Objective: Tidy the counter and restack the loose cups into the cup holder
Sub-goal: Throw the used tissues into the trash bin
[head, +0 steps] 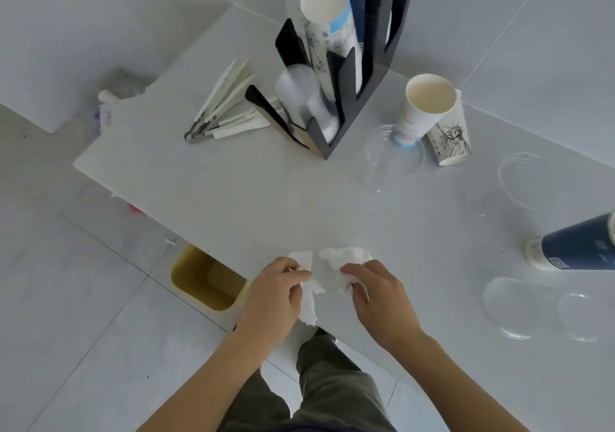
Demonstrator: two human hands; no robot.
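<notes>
Both hands work at the counter's point(233, 198) near edge, well in front of the black cup holder point(336, 99): the left hand point(273, 295) pinches one crumpled white paper tissue point(307, 295) between thumb and curled fingers, and the right hand point(376, 298) curls round a second wad point(346, 265), the two pieces just apart. The tissue looks soft, thin and ragged; if it is damp it may shed scraps on the smooth pale counter, and a sweep toward the edge could drop bits beside, rather than into, the yellow bin point(206, 282) standing on the floor below and left of the hands. The loose cups lie right of the holder: an upright white paper cup point(422, 112) leaning on a printed paper cup point(449, 138) that lies on its side, a clear plastic cup point(389, 158) touching them, more clear cups point(532, 308) further right, and a dark blue cup point(579, 248) tipped over. Those round, light cups would roll off readily if a wiping forearm knocked them. The holder already carries tall stacks of paper cups and a clear stack.
</notes>
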